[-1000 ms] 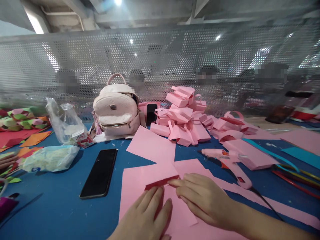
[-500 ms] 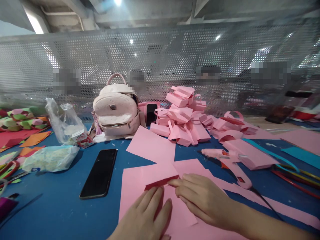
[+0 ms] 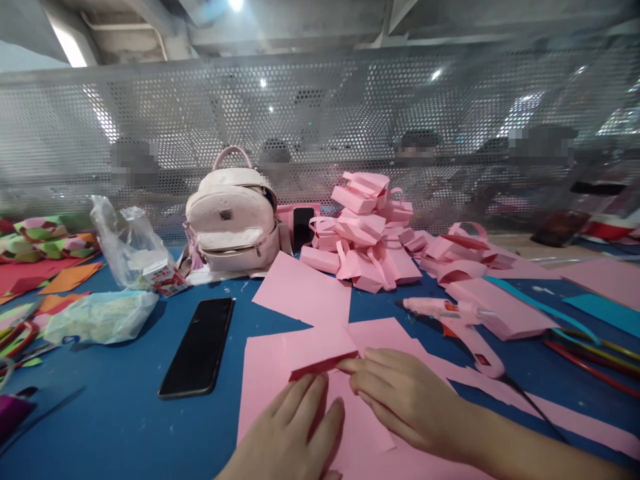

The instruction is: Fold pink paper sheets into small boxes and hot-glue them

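Observation:
A folded pink paper [image 3: 320,350] lies on larger pink sheets [image 3: 257,380] on the blue table, its near edge raised. Fingertips of my left hand [image 3: 295,427] press at that edge, with the thumb curled toward them and the palm hidden. From the right, my right hand [image 3: 395,393] pinches the right end of the same edge between its fingers. Another flat pink sheet [image 3: 305,290] sits just behind. To the right rests a pink glue gun [image 3: 465,327], its cord running toward the front.
Black phone [image 3: 197,347] at left; plastic packet [image 3: 103,317] and scissors [image 3: 20,340] farther left. Behind stand a white backpack [image 3: 233,220] and piled pink paper bags [image 3: 367,233]. Blue strips [image 3: 605,312] lie at right. A perforated metal screen [image 3: 330,120] closes off the back.

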`<state>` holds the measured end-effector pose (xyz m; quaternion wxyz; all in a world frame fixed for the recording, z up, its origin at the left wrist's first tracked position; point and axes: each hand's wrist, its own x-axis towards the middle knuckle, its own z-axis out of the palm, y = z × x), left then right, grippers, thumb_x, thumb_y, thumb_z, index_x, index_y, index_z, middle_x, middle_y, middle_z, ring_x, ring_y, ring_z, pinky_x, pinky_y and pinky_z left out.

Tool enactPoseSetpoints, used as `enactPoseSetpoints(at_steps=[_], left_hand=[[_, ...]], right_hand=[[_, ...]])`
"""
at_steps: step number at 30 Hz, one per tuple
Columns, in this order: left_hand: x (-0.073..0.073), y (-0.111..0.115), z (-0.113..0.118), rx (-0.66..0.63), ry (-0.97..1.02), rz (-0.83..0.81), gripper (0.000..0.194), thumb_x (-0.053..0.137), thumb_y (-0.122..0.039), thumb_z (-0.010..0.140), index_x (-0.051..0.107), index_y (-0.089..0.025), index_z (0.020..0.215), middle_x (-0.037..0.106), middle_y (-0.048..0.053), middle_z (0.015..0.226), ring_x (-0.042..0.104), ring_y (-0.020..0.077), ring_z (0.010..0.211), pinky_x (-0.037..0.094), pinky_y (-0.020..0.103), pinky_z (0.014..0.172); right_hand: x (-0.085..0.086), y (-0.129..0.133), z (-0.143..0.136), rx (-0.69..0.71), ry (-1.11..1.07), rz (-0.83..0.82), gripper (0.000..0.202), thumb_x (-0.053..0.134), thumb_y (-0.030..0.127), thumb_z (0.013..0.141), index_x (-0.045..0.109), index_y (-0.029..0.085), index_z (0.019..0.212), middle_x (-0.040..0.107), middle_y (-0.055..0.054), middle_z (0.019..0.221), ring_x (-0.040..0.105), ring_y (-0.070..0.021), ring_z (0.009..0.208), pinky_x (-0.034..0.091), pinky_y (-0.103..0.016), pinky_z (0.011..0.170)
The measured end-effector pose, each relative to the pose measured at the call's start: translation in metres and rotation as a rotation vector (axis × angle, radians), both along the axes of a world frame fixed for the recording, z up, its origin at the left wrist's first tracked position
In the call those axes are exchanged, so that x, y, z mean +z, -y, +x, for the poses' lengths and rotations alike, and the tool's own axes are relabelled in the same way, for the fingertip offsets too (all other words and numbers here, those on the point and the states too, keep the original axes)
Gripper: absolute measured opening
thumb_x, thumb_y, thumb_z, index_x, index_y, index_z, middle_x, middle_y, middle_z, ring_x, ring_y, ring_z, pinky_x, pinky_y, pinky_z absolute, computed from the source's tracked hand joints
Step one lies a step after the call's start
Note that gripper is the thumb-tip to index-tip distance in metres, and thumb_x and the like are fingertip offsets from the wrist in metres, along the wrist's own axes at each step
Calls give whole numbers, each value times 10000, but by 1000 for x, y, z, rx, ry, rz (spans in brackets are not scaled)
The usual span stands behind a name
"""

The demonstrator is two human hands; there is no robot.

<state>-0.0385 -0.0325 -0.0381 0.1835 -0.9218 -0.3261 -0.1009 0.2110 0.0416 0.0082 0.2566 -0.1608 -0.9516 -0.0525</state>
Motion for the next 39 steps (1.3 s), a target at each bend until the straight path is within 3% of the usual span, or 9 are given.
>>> enactPoseSetpoints(at_steps=[17, 24, 39], left_hand=[[1, 1, 0, 1, 3, 21, 605, 410, -512, 1045, 423, -99, 1488, 589, 199, 1419, 588, 325, 1257, 508, 385, 999], [-1, 0, -1, -3, 17, -4, 609, 419, -515, 1042, 420, -105, 1492, 582, 198, 1428, 572, 316, 1272, 500, 383, 1012], [-3, 0, -1, -1, 15, -12, 615, 443, -498, 1037, 403, -109, 1511, 566, 199, 1444, 551, 321, 1292, 490, 384, 1022]], right_hand=[[0, 1, 2, 11, -13, 5, 379, 294, 182, 1067, 672, 171, 1050, 757, -80, 1095, 661, -211, 903, 496, -343, 802], [3, 1, 0, -104, 49, -27, 405, 298, 219, 1061, 689, 172, 1158, 720, -71, 866, 641, -208, 732, 476, -327, 642], [-2, 0, 2, -130, 98, -51, 376, 345, 218, 1045, 683, 169, 1203, 752, -98, 975, 699, -195, 824, 525, -307, 718]])
